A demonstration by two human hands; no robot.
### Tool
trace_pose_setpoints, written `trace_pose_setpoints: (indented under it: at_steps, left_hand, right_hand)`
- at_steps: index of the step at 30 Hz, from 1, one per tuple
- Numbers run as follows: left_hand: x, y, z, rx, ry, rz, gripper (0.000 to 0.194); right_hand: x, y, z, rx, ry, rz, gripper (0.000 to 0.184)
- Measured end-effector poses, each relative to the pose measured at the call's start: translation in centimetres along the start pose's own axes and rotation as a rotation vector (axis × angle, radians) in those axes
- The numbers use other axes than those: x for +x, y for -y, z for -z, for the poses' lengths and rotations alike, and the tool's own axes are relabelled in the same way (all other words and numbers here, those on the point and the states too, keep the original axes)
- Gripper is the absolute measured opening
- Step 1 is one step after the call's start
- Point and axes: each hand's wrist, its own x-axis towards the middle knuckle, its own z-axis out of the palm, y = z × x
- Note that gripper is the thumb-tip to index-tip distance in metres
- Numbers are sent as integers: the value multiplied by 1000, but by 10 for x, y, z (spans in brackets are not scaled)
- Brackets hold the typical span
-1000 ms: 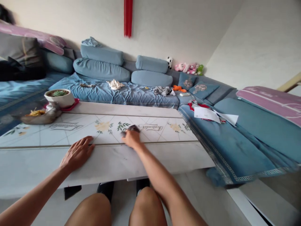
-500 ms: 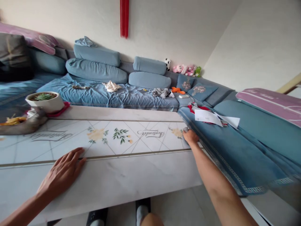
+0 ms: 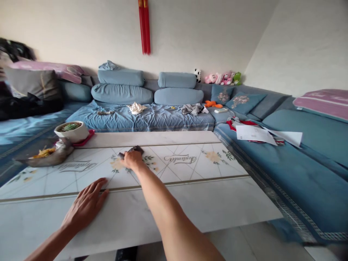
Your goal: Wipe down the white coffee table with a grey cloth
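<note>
We record the right hand (image 3: 132, 160) at mid-table, its fingers curled down and clamped on a small dark grey wad (image 3: 133, 149). The fingers cover too much of the wad for us to say whether it is cloth or sponge. It sits on a long white marble-patterned tabletop (image 3: 206, 203), at a printed pale yellow flower (image 3: 116, 164). The left hand (image 3: 85, 206) lies open and palm down on the near part of the tabletop, fingers spread, well apart from the right hand.

Two lines of cursive lettering (image 3: 179, 158) are printed on the tabletop, left and right of the right hand. We cannot read either with confidence. Toward the far left stand a round white bowl holding a succulent (image 3: 71, 127), on a red mat (image 3: 87, 138), and a grey-brown oval dish (image 3: 46, 158) with yellow food strips.

Beyond the table runs a blue L-shaped sofa (image 3: 141, 121) — on its right arm lie white printed papers (image 3: 254, 134), their text too small to read. A pink pillow (image 3: 323, 103) at far right bears pale lettering, also illegible.
</note>
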Motion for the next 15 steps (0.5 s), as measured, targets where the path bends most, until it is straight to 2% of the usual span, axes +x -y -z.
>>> trace_pose_setpoints:
  at_steps: [1, 3, 5, 8, 10, 11, 13, 15]
  left_hand:
    - [0, 0, 0, -2, -3, 6, 61]
    - [-1, 1, -1, -15, -5, 17, 61]
    - [-2, 0, -1, -31, 0, 27, 62]
    - [-2, -6, 2, -37, 16, 48, 62]
    - [0, -12, 5, -29, 26, 58, 59]
    - [1, -15, 7, -26, 33, 59, 58]
    - [3, -20, 10, -22, 44, 52, 56]
    - [4, -23, 12, -29, 39, 37, 53]
  right_hand:
    - [-5, 2, 0, 15, 6, 1, 45]
    - [-24, -24, 9, 23, -4, -62, 42]
    - [-56, -79, 28, 1, -36, -203, 42]
    - [-124, -175, 69, -66, -84, -496, 44]
    - [-174, -225, 93, -115, -98, -692, 45]
    - [-198, -243, 101, -136, -101, -776, 46]
    - [-238, -260, 107, -163, -98, -888, 48]
    - [-263, -252, 101, -173, -82, -924, 51]
